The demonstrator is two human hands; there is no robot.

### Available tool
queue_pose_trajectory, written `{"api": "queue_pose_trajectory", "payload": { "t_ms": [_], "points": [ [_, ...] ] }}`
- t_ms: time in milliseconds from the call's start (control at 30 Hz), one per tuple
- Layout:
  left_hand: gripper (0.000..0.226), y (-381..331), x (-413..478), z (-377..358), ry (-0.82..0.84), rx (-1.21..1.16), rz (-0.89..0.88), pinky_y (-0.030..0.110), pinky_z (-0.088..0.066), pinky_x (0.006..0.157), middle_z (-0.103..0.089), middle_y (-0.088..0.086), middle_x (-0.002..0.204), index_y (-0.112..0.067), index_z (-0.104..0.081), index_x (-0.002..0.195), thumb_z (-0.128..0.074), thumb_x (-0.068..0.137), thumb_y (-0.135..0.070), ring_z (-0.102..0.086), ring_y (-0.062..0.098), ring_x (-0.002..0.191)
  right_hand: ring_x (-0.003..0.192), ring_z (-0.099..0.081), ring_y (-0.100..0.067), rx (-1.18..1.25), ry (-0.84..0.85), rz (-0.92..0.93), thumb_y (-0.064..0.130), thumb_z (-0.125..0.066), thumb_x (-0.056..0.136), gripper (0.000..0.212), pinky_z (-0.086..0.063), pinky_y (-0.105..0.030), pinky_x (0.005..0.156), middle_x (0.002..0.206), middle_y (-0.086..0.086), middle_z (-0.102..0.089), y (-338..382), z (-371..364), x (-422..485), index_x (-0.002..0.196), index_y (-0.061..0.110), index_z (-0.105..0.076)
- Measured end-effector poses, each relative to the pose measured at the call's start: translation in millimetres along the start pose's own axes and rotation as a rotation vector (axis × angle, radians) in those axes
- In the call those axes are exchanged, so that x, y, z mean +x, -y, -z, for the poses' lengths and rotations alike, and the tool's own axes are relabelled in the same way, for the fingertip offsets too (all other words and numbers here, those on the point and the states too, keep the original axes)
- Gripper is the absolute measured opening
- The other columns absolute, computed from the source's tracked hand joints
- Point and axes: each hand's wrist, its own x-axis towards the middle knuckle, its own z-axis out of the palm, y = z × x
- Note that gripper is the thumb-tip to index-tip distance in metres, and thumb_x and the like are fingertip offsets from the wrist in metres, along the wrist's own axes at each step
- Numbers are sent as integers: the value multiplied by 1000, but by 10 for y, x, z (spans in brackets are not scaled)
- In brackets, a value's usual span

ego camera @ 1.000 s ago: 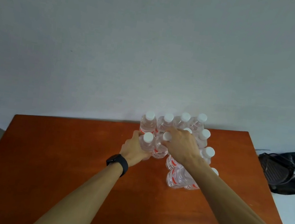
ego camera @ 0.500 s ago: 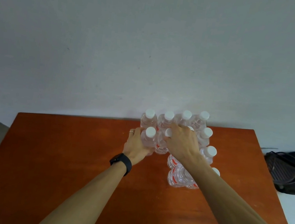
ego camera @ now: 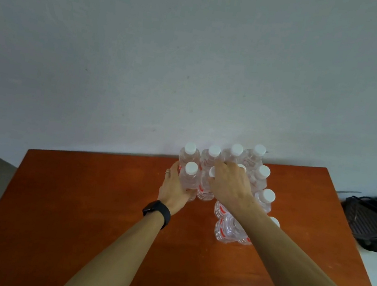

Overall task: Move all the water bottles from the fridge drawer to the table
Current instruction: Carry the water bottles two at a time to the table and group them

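Several clear water bottles (ego camera: 256, 159) with white caps and red labels stand upright in a cluster at the far edge of the brown wooden table (ego camera: 76, 212). My left hand (ego camera: 173, 189), with a black watch on its wrist, wraps around the front-left bottle (ego camera: 188, 179), which stands on the table. My right hand (ego camera: 230, 185) reaches over the cluster and grips the bottle (ego camera: 205, 189) beside it near the cap. More bottles (ego camera: 228, 228) stand under my right forearm, partly hidden. No fridge drawer is in view.
A grey wall rises right behind the table's far edge. A black bag (ego camera: 375, 220) lies on the pale floor to the right of the table. The table's left half and near side are bare wood.
Both hands have pushed their two bottles slightly farther back, tight against the back row. The camera has shifted a little.
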Motion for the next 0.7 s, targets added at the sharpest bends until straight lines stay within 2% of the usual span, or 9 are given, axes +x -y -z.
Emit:
{"api": "queue_pose_trajectory", "payload": {
  "t_ms": [100,200,300,433,600,700],
  "points": [
    [95,-5,-32,-32,19,61,0,41,-52,95,-48,8,143,-26,-28,152,-86,77,-31,-56,31,125,67,-50,-19,-18,5,-1,9,-48,94,22,-41,-26,61,86,-5,-60,-2,-3,-29,114,7,-57],
    [75,25,-27,-76,-5,120,22,39,-57,87,-63,6,129,-19,-43,138,-84,77,-34,-64,27,113,77,-61,-21,-8,25,11,7,-47,95,30,-46,-27,62,94,-8,-64,5,12,-71,125,6,-51],
    [71,32,-32,-91,-30,74,36,41,-58,87,-65,2,125,-20,-47,134,-84,77,-38,-65,26,111,72,-56,-20,35,12,-2,9,-47,96,34,-46,-27,62,95,-9,-65,-15,6,-92,130,8,-46],
    [69,21,-29,-119,-57,40,37,41,-57,88,-65,2,126,-20,-48,134,-84,78,-35,-65,27,112,83,-64,-24,20,30,7,11,-47,96,31,-42,-27,63,97,-9,-67,-44,48,-128,126,8,-52],
    [70,-10,-29,-151,-59,52,54,36,-56,83,-66,2,123,-19,-47,134,-85,77,-33,-66,26,109,81,-66,-22,-48,52,24,7,-47,95,18,-45,-27,62,90,-8,-67,-23,135,-126,105,8,-61],
    [81,-36,-13,-135,-16,63,82,35,-56,84,-64,1,127,-20,-40,140,-87,74,-30,-65,26,113,77,-64,-22,-75,57,22,5,-45,96,18,-43,-28,62,91,-8,-66,-4,147,-94,106,7,-61]
  ]
}}
